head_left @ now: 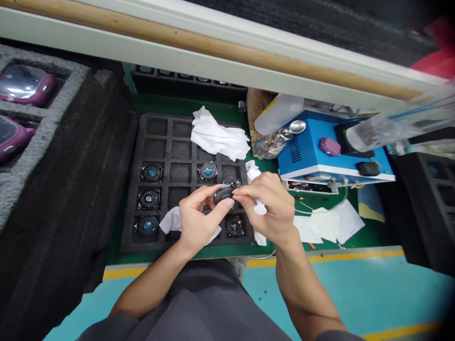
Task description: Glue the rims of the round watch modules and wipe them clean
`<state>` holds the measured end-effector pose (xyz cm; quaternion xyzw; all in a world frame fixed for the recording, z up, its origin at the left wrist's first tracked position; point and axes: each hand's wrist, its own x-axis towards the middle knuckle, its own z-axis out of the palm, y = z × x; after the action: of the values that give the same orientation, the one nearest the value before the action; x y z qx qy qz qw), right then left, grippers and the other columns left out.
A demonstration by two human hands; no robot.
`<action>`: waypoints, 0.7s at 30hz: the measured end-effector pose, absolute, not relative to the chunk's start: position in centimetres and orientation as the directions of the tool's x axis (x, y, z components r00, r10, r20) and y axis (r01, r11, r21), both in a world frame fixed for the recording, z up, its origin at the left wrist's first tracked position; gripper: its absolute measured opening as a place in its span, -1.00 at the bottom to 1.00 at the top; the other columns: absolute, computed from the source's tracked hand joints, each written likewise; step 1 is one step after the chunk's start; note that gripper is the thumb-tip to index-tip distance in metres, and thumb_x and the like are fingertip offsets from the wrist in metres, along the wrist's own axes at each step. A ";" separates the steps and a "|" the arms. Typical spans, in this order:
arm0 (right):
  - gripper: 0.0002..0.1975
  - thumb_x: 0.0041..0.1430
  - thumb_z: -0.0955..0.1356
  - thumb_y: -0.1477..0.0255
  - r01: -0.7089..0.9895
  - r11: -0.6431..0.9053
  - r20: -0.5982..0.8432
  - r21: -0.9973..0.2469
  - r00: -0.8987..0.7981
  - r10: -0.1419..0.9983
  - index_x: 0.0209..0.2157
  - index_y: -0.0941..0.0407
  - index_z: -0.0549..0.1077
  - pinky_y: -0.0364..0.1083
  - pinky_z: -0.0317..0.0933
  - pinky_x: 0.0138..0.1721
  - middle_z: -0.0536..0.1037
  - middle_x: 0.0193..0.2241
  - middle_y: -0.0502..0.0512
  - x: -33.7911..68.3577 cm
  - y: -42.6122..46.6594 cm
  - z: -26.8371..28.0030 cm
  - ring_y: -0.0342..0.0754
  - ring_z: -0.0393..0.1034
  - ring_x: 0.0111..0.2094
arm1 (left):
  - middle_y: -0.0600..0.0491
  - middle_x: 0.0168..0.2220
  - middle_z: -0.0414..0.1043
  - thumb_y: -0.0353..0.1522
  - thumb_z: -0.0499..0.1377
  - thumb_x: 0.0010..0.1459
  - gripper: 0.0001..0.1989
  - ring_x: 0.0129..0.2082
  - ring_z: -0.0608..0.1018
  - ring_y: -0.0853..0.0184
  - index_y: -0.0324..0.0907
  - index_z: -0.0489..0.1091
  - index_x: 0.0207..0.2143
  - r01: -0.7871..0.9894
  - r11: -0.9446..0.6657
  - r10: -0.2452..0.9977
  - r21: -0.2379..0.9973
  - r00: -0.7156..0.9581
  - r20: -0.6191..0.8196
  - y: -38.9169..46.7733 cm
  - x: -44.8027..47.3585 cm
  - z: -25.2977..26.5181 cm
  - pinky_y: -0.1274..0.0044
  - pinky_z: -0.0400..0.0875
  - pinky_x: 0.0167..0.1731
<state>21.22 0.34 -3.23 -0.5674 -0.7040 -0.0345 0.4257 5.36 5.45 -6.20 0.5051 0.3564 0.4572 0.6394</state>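
Between the fingers and thumb of my left hand [199,213] is a round black watch head [222,194], tilted above the foam tray. My right hand [273,206] is closed in a pinch at the watch's right edge. From under its fingers pokes the round, flat white end of a small tool [260,208]; its other end is hidden. Below lies the black foam tray [132,208] with square pockets. Several round watch heads sit in it, among them one at the lower left [147,226] and one at the lower right [233,226]. White tissue [171,219] shows beneath my left hand.
A crumpled white cloth [218,135] covers the tray's back right. Right of it stand a glass bottle [268,144] and a blue machine [302,142] with a purple watch [329,146] on top. Stacked foam [88,189] rises at left; a shelf edge [199,52] crosses above.
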 end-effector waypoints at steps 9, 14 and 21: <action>-0.84 0.23 0.40 0.62 0.829 0.335 0.668 -0.447 0.060 0.742 -0.30 0.05 0.47 -0.01 0.16 -0.29 0.48 -0.50 -0.05 20.4 1.0 -4.2 -0.08 0.32 -0.42 | 0.01 -0.34 0.62 -0.38 0.44 0.02 -0.74 -0.37 0.58 0.34 -0.13 0.68 -0.17 -0.242 0.018 0.960 0.970 0.276 0.051 5.3 5.5 -6.5 0.53 0.49 -0.32; -0.84 0.24 0.41 0.62 0.836 0.345 0.679 -0.426 0.044 0.733 -0.30 0.07 0.43 0.00 0.16 -0.27 0.47 -0.49 -0.04 20.3 0.9 -4.2 -0.09 0.31 -0.42 | 0.00 -0.31 0.64 -0.37 0.44 0.03 -0.75 -0.36 0.58 0.34 -0.14 0.68 -0.17 -0.271 0.035 0.957 0.962 0.287 0.047 5.4 5.6 -6.3 0.53 0.49 -0.32; -0.92 0.29 0.41 0.52 0.882 0.328 0.673 -0.339 -0.016 0.740 -0.26 0.05 0.46 0.00 0.16 -0.25 0.49 -0.47 -0.03 20.8 0.8 -3.4 -0.08 0.32 -0.39 | 0.00 -0.31 0.62 -0.36 0.43 0.07 -0.75 -0.35 0.57 0.35 -0.15 0.68 -0.15 -0.249 -0.032 0.955 0.968 0.279 0.103 5.4 5.5 -6.4 0.55 0.48 -0.31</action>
<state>20.77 0.83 -3.38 -0.5731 -0.7073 -0.0878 0.4045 5.51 5.45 -6.39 0.5200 0.3395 0.4955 0.6073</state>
